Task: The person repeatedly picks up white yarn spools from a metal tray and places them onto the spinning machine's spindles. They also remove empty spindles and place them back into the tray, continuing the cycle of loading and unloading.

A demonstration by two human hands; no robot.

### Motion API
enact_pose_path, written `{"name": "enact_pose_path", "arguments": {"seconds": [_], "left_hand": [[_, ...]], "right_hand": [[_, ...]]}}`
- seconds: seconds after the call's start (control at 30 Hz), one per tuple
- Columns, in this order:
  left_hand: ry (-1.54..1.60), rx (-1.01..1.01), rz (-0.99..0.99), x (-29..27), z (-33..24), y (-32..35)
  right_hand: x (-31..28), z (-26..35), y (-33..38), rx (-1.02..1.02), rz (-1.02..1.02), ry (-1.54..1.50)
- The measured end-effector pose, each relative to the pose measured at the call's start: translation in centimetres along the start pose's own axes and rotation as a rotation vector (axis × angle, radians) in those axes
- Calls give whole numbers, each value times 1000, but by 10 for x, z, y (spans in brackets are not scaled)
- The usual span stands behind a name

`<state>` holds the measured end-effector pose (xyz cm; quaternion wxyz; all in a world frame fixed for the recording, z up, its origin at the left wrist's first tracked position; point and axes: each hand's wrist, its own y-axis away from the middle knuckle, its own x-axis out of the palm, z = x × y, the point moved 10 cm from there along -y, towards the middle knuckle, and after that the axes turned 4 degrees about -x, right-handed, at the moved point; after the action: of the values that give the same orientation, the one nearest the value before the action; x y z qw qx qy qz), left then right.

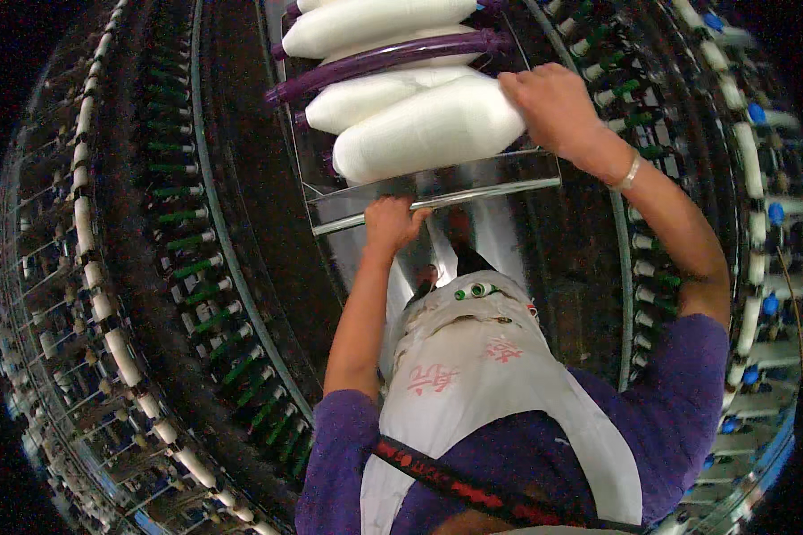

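My left hand (393,223) is closed round the shiny metal handle bar (482,193) of a cart (352,205), with the thumb lying along it. At the right end of the nearest white roving bobbin (428,129), my right hand (553,107) has its fingers curled in a grip; the bobbin hides the fingertips. That bobbin is fat, with tapered ends, and lies crosswise on the cart. Just beyond it lies another full bobbin (330,105), then a bare purple tube (393,61) and more white bobbins (375,25).
Spinning frames with rows of green tubes (192,267) line the left side; similar tubes (617,92) run along the right. White bobbins (85,223) and blue parts (774,214) edge both sides. Small green-and-white tubes (478,290) stick out of my white apron's pocket.
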<state>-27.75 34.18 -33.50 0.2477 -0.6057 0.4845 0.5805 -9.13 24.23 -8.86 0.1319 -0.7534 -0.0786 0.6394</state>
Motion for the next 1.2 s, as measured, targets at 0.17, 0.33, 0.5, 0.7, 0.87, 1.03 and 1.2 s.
{"name": "enact_pose_path", "arguments": {"seconds": [0.17,0.33,0.5,0.7,0.87,1.03,1.2], "left_hand": [[491,144,-498,-34,5,36],[1864,67,485,17,-62,100],[2239,468,926,-77,-199,163],[1868,597,659,-140,-271,212],[1992,785,569,-137,-332,278],[1667,515,795,-63,-402,321],[1542,406,900,-4,-453,390]], "right_hand": [[-33,19,150,746,361,-276],[0,195,267,1307,-44,-1505],[-24,288,247,967,-566,-2668],[-72,269,324,1275,-701,-1867],[-122,258,418,1416,-682,-973],[-220,276,514,1457,-676,98],[-260,291,636,1476,-94,-382]]}}
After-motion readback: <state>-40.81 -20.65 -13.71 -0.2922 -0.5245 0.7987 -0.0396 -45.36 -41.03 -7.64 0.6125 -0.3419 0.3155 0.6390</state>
